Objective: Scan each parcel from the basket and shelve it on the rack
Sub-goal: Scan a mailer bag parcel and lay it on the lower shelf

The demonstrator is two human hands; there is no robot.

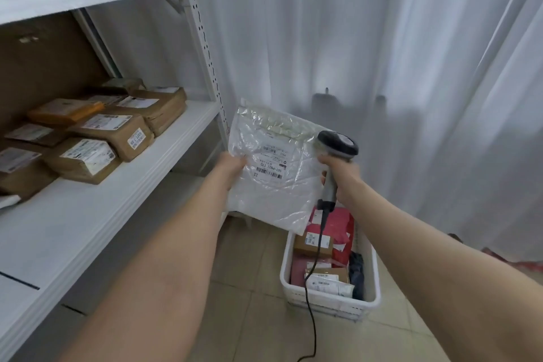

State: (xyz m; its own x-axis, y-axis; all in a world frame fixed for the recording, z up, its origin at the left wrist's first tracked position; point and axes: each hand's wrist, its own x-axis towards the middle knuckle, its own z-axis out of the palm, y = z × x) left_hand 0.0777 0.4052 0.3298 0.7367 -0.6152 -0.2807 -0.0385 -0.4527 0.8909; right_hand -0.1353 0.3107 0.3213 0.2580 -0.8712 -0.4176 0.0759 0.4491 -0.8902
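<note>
In the head view, the left hand pinches the white bubble-mailer parcel by its left edge, holding it above the basket, while the right hand has its fingers wrapped round the scanner handle. The crinkled, glossy film could glare and spoil the read; the one-edge pinch may let the parcel sag, and the trailing cable could snag on the basket's parcels.
</note>
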